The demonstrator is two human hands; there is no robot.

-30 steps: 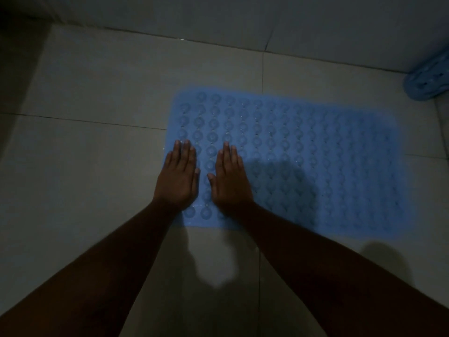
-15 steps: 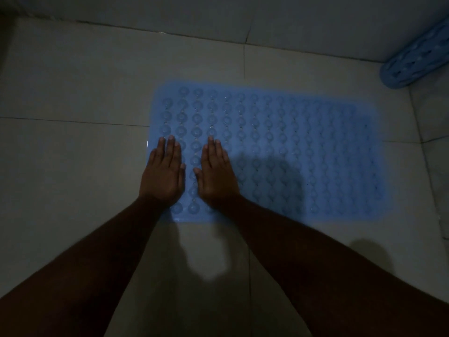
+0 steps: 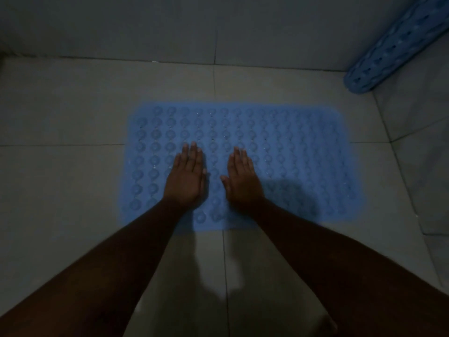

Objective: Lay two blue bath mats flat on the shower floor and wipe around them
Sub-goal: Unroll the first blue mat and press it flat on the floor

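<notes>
A blue bath mat [image 3: 286, 147] with rows of round suction cups lies flat on the pale tiled shower floor [image 3: 63, 186]. My left hand [image 3: 187, 176] rests palm down on the mat, left of its middle, fingers straight and together. My right hand [image 3: 243, 178] lies flat beside it, a small gap between the thumbs. Neither hand holds anything. A second blue mat [image 3: 393, 47], rolled into a tube, leans in the back right corner against the wall.
The light is dim. A grey tiled wall [image 3: 170, 27] runs along the back, meeting the floor just beyond the mat. A side wall [image 3: 422, 152] stands at the right. Bare floor tiles lie to the left and in front of the mat.
Both hands have slid to the right along the mat, from its left edge toward the middle, and have spread a little apart. The view has shifted, showing more of the rolled mat.
</notes>
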